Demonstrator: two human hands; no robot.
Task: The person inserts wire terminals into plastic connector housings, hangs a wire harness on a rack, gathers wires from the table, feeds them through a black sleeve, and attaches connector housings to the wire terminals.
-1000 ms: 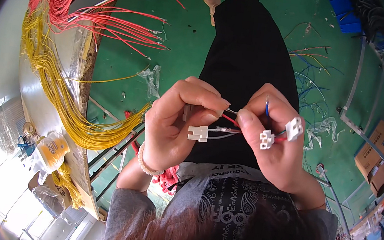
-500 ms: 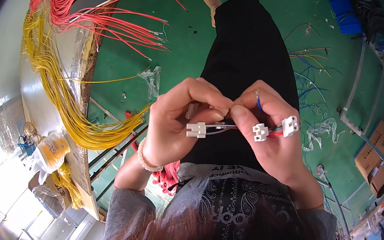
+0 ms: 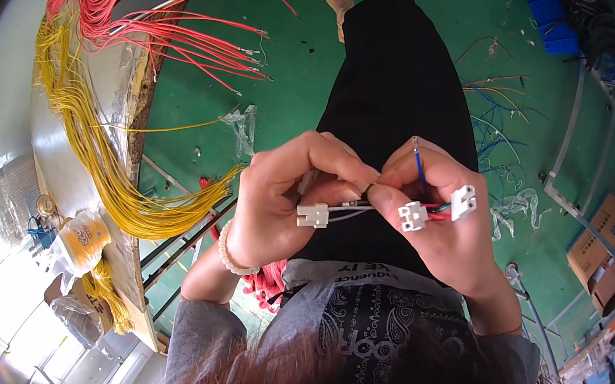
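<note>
In front of my lap, my left hand (image 3: 276, 196) and my right hand (image 3: 444, 236) meet at the fingertips, both closed in a pinch on thin wires. A white plastic connector (image 3: 312, 216) with grey wires (image 3: 351, 212) hangs beside my left thumb. Another pale piece sits in the left palm, mostly hidden by fingers. Against my right hand rest a white connector (image 3: 412, 216) and a second white connector (image 3: 463, 203), with red and green wires (image 3: 439, 212) near them. A blue wire (image 3: 420, 164) with a bare metal terminal sticks up from the right fingers.
At left, a table (image 3: 117, 88) carries a bundle of yellow wires (image 3: 116, 184) and red wires (image 3: 181, 31) that overhang its edge. Loose wires (image 3: 501, 143) and clear plastic scraps (image 3: 516, 214) litter the green floor at right. Farther right are a cardboard box (image 3: 603, 251) and metal tubing (image 3: 568, 132).
Both hands have shifted slightly, with the fingertips a little lower. The left connector has tipped down a little, and the right-hand connectors and blue wire have turned slightly.
</note>
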